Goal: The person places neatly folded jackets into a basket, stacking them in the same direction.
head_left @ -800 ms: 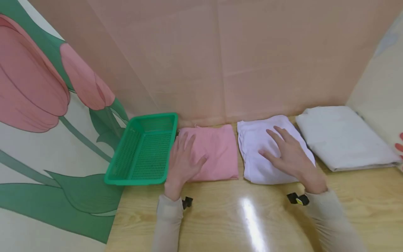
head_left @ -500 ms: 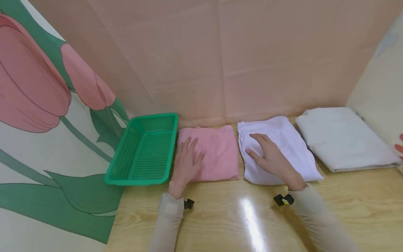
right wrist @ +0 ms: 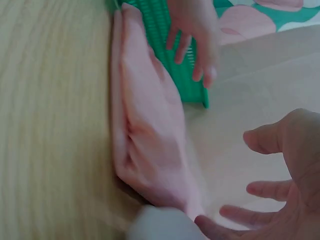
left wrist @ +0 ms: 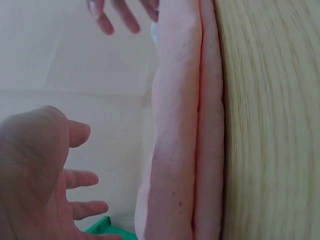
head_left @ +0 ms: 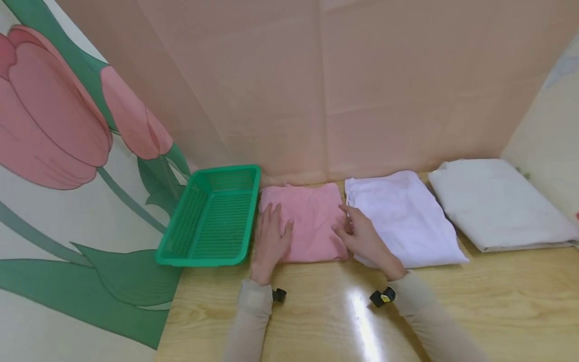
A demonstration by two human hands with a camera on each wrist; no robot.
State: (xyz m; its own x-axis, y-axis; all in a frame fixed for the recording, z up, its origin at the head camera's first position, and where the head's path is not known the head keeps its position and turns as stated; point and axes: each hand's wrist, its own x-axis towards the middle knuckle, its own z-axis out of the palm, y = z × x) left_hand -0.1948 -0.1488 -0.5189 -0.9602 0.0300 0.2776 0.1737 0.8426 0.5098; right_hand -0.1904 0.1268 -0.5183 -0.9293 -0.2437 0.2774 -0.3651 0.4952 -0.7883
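Observation:
A folded pink cloth [head_left: 312, 226] lies on the wooden table, its layered front edge [left wrist: 180, 125] showing in the left wrist view. Over its left side hovers my left hand [head_left: 271, 241], fingers spread and holding nothing. My right hand [head_left: 364, 239] is at the gap between the pink cloth and a folded white cloth [head_left: 407, 221], fingertips by the pink cloth's right edge. In the right wrist view the right hand's fingers [right wrist: 267, 187] are apart and slightly bent, with nothing gripped, above the pink cloth [right wrist: 150, 120].
A green plastic basket [head_left: 212, 216] stands left of the pink cloth. A thicker folded off-white cloth [head_left: 502, 206] lies at the far right. Behind them rises a pinkish-beige covered wall [head_left: 271, 90], and a tulip mural [head_left: 59, 120] is on the left wall.
My right hand has moved left from over the white cloth to the pink cloth's right edge. The left hand has shifted slightly towards me and stays at the pink cloth's left side.

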